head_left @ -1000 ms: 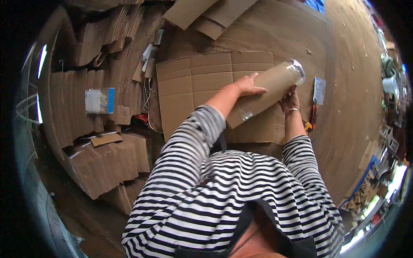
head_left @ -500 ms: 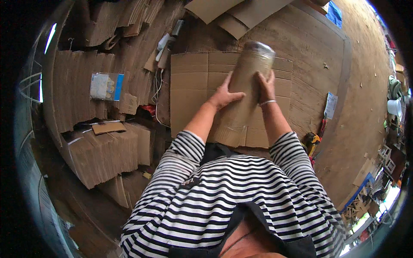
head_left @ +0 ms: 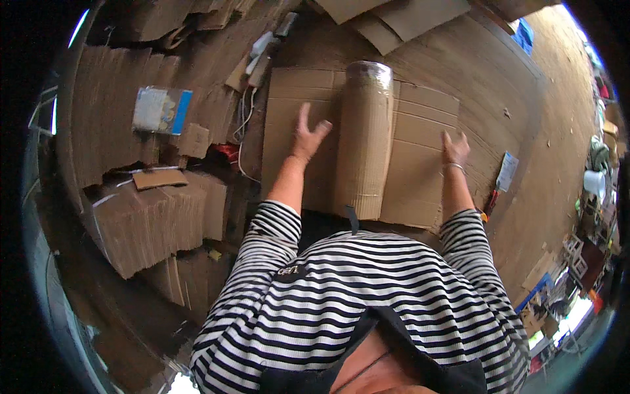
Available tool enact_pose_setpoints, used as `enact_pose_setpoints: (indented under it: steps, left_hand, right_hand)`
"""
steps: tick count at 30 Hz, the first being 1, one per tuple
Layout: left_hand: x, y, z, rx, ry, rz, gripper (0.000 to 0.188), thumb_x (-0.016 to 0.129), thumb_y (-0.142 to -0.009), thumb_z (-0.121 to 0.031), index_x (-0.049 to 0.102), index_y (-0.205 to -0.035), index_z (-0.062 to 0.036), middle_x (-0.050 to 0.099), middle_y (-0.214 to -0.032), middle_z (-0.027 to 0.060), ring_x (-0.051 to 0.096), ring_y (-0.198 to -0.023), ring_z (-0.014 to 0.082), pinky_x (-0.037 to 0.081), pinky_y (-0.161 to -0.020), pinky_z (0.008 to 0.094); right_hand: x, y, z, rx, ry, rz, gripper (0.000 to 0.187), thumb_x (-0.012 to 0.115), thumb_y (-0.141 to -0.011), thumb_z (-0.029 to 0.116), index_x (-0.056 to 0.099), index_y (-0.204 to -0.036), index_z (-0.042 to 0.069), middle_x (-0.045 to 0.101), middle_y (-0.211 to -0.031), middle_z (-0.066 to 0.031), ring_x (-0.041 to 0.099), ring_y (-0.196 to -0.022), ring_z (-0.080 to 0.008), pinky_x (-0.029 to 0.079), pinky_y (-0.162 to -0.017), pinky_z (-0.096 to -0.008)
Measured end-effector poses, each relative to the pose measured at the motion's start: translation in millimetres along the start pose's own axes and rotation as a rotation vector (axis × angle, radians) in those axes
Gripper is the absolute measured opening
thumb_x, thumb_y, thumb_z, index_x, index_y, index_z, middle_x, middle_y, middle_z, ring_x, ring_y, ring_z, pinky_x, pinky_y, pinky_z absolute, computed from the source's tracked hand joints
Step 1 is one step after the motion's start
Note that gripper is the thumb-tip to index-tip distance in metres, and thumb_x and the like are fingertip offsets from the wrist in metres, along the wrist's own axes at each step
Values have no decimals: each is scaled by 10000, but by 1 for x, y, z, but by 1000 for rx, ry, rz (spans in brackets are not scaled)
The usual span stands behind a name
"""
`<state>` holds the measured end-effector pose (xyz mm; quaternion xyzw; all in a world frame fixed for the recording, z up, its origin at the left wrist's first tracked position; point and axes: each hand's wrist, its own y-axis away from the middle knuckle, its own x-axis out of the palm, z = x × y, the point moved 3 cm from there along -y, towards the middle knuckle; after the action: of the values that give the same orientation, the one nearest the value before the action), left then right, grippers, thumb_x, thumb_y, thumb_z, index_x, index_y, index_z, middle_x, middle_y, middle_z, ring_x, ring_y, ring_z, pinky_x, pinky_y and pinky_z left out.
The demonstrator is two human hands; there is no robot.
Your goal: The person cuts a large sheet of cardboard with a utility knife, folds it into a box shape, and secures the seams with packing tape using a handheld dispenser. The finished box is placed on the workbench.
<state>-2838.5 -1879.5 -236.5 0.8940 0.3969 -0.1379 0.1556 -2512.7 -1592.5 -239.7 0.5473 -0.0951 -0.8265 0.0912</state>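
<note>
A long roll of corrugated cardboard (head_left: 365, 144), with clear wrap shining at its far end, lies lengthwise across a flat, creased cardboard sheet (head_left: 420, 164). My left hand (head_left: 308, 134) is apart from the roll on its left, thumb and fingers spread, holding nothing. Over the sheet's right edge my right hand (head_left: 455, 149) is also empty, with its fingers apart. Neither hand touches the roll.
Stacks of folded cardboard (head_left: 151, 223) fill the left side, with a blue-and-white packet (head_left: 162, 110) on one. A power strip (head_left: 259, 59) and white cord lie left of the sheet. Loose cardboard pieces (head_left: 420, 23) lie at the far edge. A paper label (head_left: 506, 172) is at the right.
Both hands have let go of the cardboard roll and moved apart to either side. The roll, tilted before, now lies straighter on the sheet.
</note>
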Motion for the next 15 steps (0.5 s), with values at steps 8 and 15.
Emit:
enact_pose_setpoints:
  steps: [8,15]
  left_hand:
    - [-117,-62,123,-646,-343,-156,663,532,-894,-558,564,-1227,15,571,-1267,261,536,-1187,414,418,-990,475]
    - [-124,-68,69,-552,86,-116,343,792,-794,-224,609,-994,-13,672,-909,118,619,-810,187,500,-693,361]
  right_hand:
    - [15,-3,-44,121,24,188,748,736,-726,575,609,-1220,28,623,-1211,-222,588,-1146,-370,469,-966,-436]
    - [26,-41,-78,247,-472,387,609,862,-651,444,664,-1026,8,673,-904,-75,608,-839,-165,478,-757,-309]
